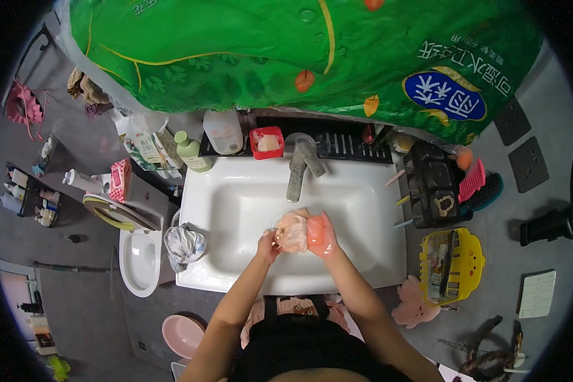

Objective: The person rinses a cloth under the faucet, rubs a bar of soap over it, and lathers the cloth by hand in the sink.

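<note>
Over the white washbasin [229, 262], both hands meet around a bunched peach-coloured cloth [292, 232]. My left hand [268, 247] is closed on the cloth's left side. My right hand [326, 239] is wrapped round a glossy coral-pink piece [315, 229] and presses it against the right side of the cloth. Its exact kind does not show. Just beyond the cloth stands the grey metal tap [295, 181], its spout pointing toward me. I cannot tell whether water is running.
Behind the basin stand a red soap dish [258, 151], a clear jug [223, 132] and a green bottle [191, 153]. A crumpled cloth [184, 245] lies by its left rim. Right are a black organizer [425, 194] and yellow basket [468, 280]. A large green package [235, 70] hangs above.
</note>
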Tool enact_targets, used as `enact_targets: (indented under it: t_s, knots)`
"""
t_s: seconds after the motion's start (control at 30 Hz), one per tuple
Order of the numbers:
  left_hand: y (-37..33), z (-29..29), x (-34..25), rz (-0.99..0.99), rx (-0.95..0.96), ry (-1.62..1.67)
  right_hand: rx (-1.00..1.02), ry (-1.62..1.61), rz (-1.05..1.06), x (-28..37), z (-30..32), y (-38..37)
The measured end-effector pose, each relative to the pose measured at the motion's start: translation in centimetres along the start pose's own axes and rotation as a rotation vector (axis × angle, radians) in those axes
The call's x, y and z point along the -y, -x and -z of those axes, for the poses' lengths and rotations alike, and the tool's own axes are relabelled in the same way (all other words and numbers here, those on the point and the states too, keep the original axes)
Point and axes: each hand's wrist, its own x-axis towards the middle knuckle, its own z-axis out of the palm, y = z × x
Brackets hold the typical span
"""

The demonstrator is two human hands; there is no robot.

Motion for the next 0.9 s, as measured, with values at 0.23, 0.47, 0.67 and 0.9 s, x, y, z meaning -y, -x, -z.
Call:
enact_targets:
  t_s: [0.23, 0.47, 0.67, 0.9]
  knots:
    - [2.7, -5.7, -1.9, 0.087, 0.315, 0.335, -0.002, -0.041, 0.020, 1.3, 1.2, 0.4]
    - [4.6, -6.4, -3.3, -0.132, 0.178, -0.127, 0.022, 0.254, 0.003, 3.4, 5.0, -0.7]
    - [5.4, -17.6, -0.7, -1.250, 0.233, -0.709, 0.273, -0.091, 0.074, 2.2, 16.0, -3.1]
    - [4.7, -10.1, -3.7, -0.696, -0.451, -0.703, -0.323, 0.622, -0.093, -3.8, -0.7, 0.3]
